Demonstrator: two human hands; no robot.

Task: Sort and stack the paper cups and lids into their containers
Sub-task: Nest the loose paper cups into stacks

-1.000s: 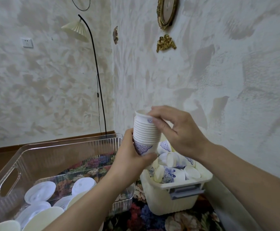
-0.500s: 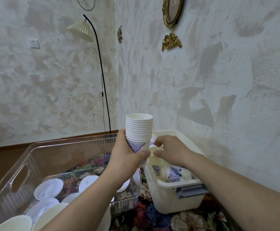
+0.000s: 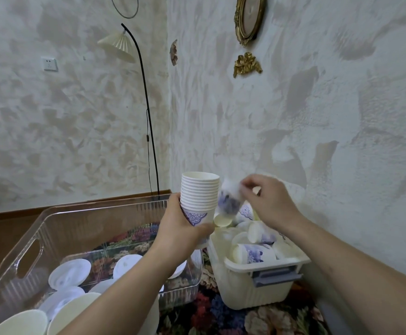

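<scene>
A stack [image 3: 200, 197] of nested cups is gripped upright near its base by the left hand [image 3: 181, 226]. At its 3 o'clock, a blurred single cup [image 3: 229, 201] is pinched by the right hand [image 3: 268, 204] above the white bin [image 3: 252, 291] of loose cups. Lids [image 3: 69, 274] lie in the clear bin [image 3: 40, 238] at 8 o'clock.

left hand [image 3: 182, 226] grips upright stack of paper cups [image 3: 200, 197] | right hand [image 3: 269, 201] pinches 1 blurred paper cup [image 3: 229, 199] just beside stack | white bin [image 3: 250, 284] holds loose cups | clear bin [image 3: 28, 238] holds lids [image 3: 69, 272]
</scene>
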